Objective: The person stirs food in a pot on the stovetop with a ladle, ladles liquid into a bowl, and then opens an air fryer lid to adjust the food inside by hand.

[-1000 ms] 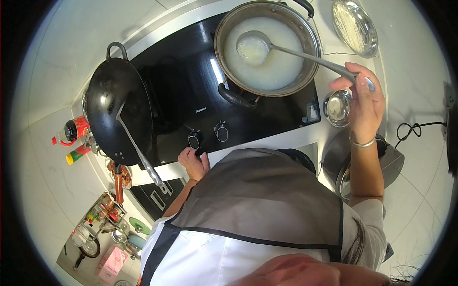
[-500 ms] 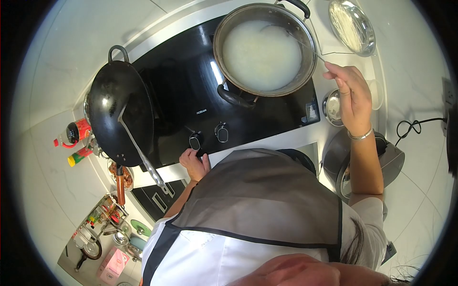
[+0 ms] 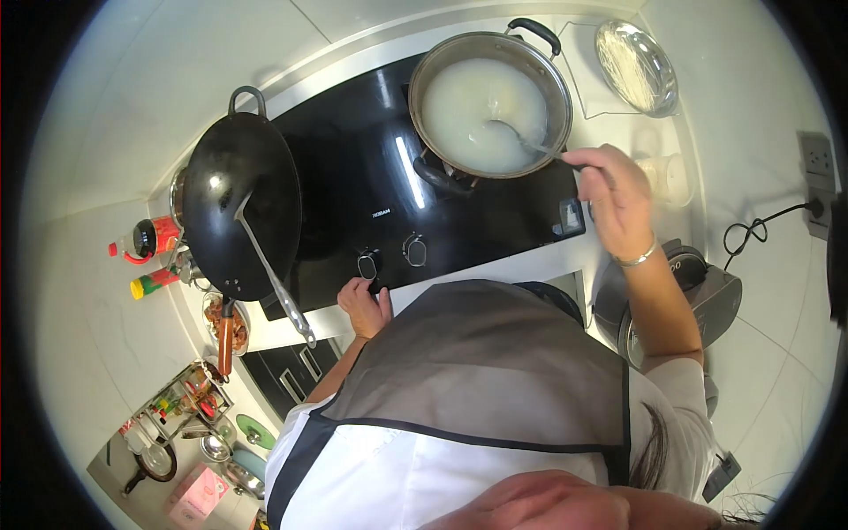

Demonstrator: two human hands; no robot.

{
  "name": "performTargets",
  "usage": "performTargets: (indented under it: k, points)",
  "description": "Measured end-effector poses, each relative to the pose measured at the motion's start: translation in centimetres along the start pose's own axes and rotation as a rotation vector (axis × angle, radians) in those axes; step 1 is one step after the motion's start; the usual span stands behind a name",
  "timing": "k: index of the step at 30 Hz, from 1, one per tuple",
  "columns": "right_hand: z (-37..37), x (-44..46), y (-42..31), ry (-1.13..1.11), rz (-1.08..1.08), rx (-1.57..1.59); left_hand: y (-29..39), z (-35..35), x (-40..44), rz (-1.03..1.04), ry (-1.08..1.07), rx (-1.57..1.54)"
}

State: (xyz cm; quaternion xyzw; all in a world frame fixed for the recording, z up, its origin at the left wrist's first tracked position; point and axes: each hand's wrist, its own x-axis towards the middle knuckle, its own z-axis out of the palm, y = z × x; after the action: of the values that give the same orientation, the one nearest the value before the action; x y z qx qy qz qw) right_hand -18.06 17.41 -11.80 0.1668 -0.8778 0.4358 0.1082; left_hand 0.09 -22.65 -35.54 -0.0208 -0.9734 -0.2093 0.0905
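The thumb and fingers of my left hand (image 3: 364, 306) are at the lower side of a stove knob (image 3: 367, 265), on the front edge of the black cooktop (image 3: 353, 168). My right hand (image 3: 621, 199) is closed around the handle of a metal ladle (image 3: 534, 147). The ladle's bowl dips into cloudy whitish liquid (image 3: 464, 106) in a large steel pot (image 3: 427, 68) with black handles. Pale yellowish matter shows in the liquid near the ladle. A second knob (image 3: 415, 251) stands to the right of my left hand, untouched.
On the left sits a black wok (image 3: 225, 168) with a metal spatula (image 3: 269, 274) across it. Bottles (image 3: 157, 237) and a dish of food (image 3: 231, 329) stand beyond. At right are a steel dish of noodle-like strands (image 3: 632, 71), a grey appliance (image 3: 715, 296) and its cord (image 3: 751, 228).
My right hand has moved left and down, and the ladle's bowl now shows near the liquid's surface. My left hand stays at the knob. The whole view has shifted slightly.
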Motion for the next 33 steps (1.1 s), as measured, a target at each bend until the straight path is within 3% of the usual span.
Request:
performTargets:
  k: [10, 16, 28, 33]
  points:
    - [3.5, 0.5, 1.5, -0.141, -0.258, -0.407, 0.5, -0.3, -0.2, 0.021, 0.040, -0.016]
    - [1.9, 0.0, 3.6, 0.040, -0.281, -0.585, 0.4, 0.0, -0.5, 0.043, 0.086, -0.007]
    - [-2.1, -4.8, -1.7, -0.134, -0.216, -0.404, 0.4, 0.0, -0.6, 0.075, 0.126, 0.013]
    - [-0.8, -4.7, -2.9, -0.100, -0.300, -0.283, 0.4, -0.1, -0.7, 0.078, 0.126, 0.008]
